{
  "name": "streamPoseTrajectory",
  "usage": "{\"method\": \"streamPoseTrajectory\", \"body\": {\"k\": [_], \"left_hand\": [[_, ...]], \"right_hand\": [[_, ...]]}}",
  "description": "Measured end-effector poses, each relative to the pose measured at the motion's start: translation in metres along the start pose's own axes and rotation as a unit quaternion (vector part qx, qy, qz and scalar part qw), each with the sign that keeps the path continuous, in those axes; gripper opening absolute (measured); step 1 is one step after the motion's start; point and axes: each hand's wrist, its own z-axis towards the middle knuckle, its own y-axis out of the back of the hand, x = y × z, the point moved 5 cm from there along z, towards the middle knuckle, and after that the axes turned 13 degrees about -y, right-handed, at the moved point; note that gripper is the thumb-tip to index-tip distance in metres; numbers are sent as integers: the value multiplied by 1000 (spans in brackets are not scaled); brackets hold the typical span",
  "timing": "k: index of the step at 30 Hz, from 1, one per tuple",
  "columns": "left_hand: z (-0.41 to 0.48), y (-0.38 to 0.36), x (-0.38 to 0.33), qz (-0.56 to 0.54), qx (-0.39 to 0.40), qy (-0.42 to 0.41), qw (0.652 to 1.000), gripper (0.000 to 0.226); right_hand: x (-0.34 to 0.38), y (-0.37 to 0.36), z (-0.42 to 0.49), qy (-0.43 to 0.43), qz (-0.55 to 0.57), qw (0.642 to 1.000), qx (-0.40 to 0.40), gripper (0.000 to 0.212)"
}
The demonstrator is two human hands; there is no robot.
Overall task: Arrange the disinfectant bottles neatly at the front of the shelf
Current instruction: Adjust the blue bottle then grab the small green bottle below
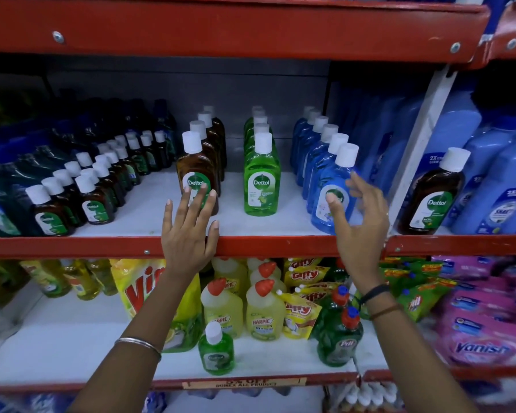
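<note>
Three rows of Dettol bottles with white caps run back on the white shelf (131,216). The front brown bottle (194,171) stands a little back from the edge. My left hand (188,234) is spread open, its fingertips touching that bottle's label. The front green bottle (261,180) stands alone in the middle. The front blue bottle (332,186) sits at the shelf's red front edge (265,245). My right hand (358,222) is open around its right side, thumb on the label, fingers behind; no firm grip shows.
Several small brown Dettol bottles (93,201) crowd the left of the shelf. A brown bottle (432,192) stands in the bay to the right among large blue bottles (507,186). Below are Harpic bottles (262,308), a small green bottle (216,350) and pouches.
</note>
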Motion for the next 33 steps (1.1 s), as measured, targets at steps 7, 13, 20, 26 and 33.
{"method": "streamPoseTrajectory", "body": {"k": [7,13,20,26,33], "left_hand": [[-4,1,12,5,20,-6,1000,52],[-5,0,13,-10,15,0,1000,50],[-4,0,13,-22,23,-8,999,50],[-4,-1,13,-23,37,-5,999,50],[-3,0,12,-45,43,-2,998,50]], "right_hand": [[-36,-55,-130,-100,50,970,215,32],[-94,-118,-214,-159,-41,877,453,45],[-111,-145,-239,-251,-11,816,521,43],[-109,-131,-216,-247,16,847,471,33],[-44,-88,-142,-210,103,906,353,36]]}}
